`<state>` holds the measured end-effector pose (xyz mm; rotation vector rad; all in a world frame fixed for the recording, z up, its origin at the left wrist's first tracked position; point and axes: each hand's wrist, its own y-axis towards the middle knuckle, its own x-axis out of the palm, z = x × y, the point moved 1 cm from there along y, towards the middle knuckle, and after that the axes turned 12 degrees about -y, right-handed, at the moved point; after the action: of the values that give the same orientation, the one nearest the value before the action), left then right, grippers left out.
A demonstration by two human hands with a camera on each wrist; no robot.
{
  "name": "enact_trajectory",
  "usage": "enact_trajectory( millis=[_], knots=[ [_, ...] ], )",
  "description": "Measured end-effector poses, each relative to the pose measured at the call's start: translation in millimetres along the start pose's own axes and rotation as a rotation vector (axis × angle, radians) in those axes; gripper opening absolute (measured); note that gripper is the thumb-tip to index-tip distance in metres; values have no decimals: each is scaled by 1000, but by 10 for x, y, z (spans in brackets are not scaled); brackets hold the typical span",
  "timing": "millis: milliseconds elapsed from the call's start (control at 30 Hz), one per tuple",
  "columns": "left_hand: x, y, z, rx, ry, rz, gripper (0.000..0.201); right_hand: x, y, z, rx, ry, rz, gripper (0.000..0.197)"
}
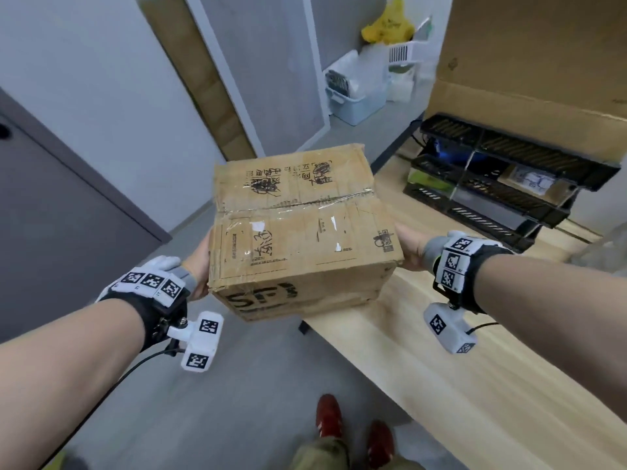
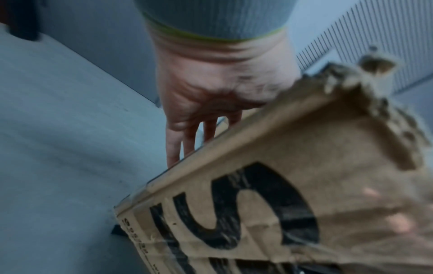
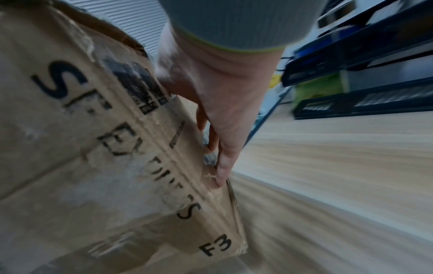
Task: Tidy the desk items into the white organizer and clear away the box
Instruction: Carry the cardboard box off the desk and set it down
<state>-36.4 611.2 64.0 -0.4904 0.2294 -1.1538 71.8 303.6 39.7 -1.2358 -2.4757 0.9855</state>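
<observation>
A worn, taped cardboard box (image 1: 298, 228) with black print is held in the air over the left end of the wooden desk (image 1: 458, 351). My left hand (image 1: 198, 266) presses flat against its left side and my right hand (image 1: 412, 251) against its right side. In the left wrist view the left hand (image 2: 206, 96) lies along the box (image 2: 293, 185) with straight fingers (image 2: 173, 148). The right wrist view shows the right hand (image 3: 222, 96) with straight fingers (image 3: 223, 166) against the box (image 3: 93, 148). No white desk organizer is plainly in view.
A black tiered rack (image 1: 502, 184) stands on the desk at the right, below a large cardboard sheet (image 1: 543, 62). On the floor at the back are a pale storage bin (image 1: 356, 96), a white basket (image 1: 405, 52) and a yellow bag (image 1: 386, 25). Grey floor (image 1: 258, 385) lies left of the desk.
</observation>
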Motion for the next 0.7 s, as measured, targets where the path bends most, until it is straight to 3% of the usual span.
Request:
enact_trajectory(
  millis=[167, 333, 467, 600, 700],
  knots=[
    [-992, -302, 10, -34, -95, 186, 61, 767, 366, -575, -44, -151, -199, 53],
    [-1957, -569, 225, -53, -166, 292, 71, 1671, 659, -1309, -123, -375, -384, 62],
    [-2627, -852, 421, -13, -194, 368, 59, 2406, 866, -1793, -201, -379, -400, 63],
    [-3321, -1222, 429, -14, -254, 459, 74, 3277, 953, -2276, -264, -441, -513, 55],
    [-3696, -1386, 342, 30, -355, 547, 61, 3776, 1031, -2500, -266, -512, -595, 60]
  ],
)
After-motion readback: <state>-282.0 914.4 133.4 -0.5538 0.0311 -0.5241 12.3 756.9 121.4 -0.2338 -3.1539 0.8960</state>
